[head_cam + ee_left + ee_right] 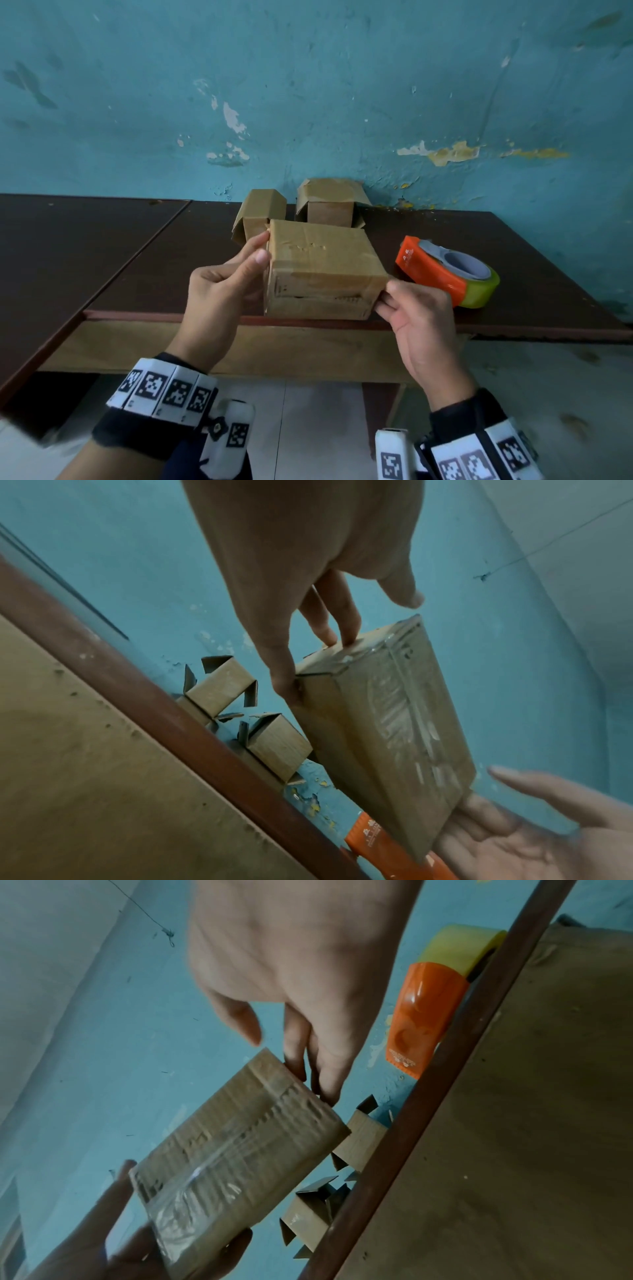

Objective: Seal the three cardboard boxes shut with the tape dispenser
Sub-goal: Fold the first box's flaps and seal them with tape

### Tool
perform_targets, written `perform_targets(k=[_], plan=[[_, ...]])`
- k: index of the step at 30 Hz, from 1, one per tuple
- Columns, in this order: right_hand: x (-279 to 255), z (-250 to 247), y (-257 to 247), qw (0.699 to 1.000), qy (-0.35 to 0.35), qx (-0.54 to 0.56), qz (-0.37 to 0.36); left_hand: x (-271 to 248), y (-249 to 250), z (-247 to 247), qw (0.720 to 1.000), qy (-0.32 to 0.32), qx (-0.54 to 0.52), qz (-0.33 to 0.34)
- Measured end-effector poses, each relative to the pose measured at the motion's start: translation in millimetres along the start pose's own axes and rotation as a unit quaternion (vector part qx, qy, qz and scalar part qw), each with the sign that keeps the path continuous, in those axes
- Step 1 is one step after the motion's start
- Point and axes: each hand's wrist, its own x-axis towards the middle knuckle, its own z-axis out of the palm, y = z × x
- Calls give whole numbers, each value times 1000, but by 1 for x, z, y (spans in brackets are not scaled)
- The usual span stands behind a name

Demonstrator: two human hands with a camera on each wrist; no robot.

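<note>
A closed cardboard box with clear tape over its top is held just above the table's front edge. My left hand grips its left end, thumb on the top edge and fingers on the side. My right hand grips the right end at the lower corner. The left wrist view shows the taped box under my fingers; in the right wrist view the box shows shiny tape. Two smaller boxes with open flaps stand behind. The orange tape dispenser lies to the right, untouched.
The dark brown table runs along a peeling blue wall. A second tabletop panel adjoins on the left. Pale floor shows below the front edge.
</note>
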Motion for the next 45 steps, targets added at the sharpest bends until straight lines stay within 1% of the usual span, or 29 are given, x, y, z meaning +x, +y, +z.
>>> perform_targets(k=[1, 4, 6, 8, 10, 12, 15, 18, 20, 22, 24, 26, 27, 28, 30, 31, 34, 35, 37, 39, 40, 42, 43, 44, 45], plan=[[1, 2, -3, 1000, 14, 6, 3, -1, 0, 1, 1000, 15, -1, 4], [2, 5, -1, 997, 40, -62, -14, 2, -6, 1, 999, 40, -4, 2], [2, 5, 4, 996, 45, -74, -22, 5, -11, -1, 999, 22, -49, -4], [3, 2, 8, 996, 47, -70, -20, 5, -14, -2, 997, -22, -80, -5], [2, 0, 6, 994, 43, -92, -29, 3, -11, 0, 998, -49, -39, 5], [3, -3, 8, 990, 38, -132, -36, 1, -10, 2, 999, -53, 10, 7], [2, 0, 12, 986, 42, -154, -38, 0, -12, 7, 991, -67, 107, 39], [3, 4, 13, 980, 54, -178, -78, 2, -13, 9, 983, -74, 158, 54], [3, 4, 15, 964, 39, -238, -111, 4, -13, 11, 979, -74, 184, 55], [2, 3, 16, 935, 33, -322, -142, 4, -16, 11, 966, -65, 243, 57], [1, 4, 16, 917, 39, -367, -154, 3, -19, 13, 955, -58, 286, 55], [1, 8, 12, 903, 43, -395, -164, 2, -20, 19, 949, -65, 301, 73], [1, 9, 12, 896, 47, -408, -172, 3, -19, 22, 941, -77, 318, 87], [1, 10, 11, 890, 50, -417, -179, 3, -19, 26, 928, -94, 348, 98], [1, 12, 10, 887, 47, -424, -177, 4, -22, 35, 891, -122, 425, 104], [1, 13, 9, 887, 42, -427, -172, 5, -24, 39, 874, -120, 461, 99], [1, 15, 6, 885, 27, -437, -157, 9, -27, 51, 834, -73, 539, 99], [1, 14, 5, 884, 16, -441, -153, 11, -28, 53, 828, -64, 547, 108], [0, 10, 2, 880, -13, -454, -138, 12, -32, 53, 825, -63, 547, 124], [2, 4, -1, 884, -27, -454, -108, 11, -36, 49, 810, -67, 566, 137], [4, 0, -3, 891, -18, -445, -89, 10, -37, 47, 798, -64, 581, 146], [11, -9, -9, 902, 23, -426, -63, 9, -40, 44, 776, -53, 604, 174], [14, -14, -13, 894, 49, -439, -70, 9, -40, 43, 767, -50, 612, 187], [18, -21, -17, 873, 73, -475, -86, 9, -39, 43, 762, -50, 616, 194], [22, -27, -21, 839, 94, -527, -96, 10, -39, 41, 763, -52, 615, 192]])
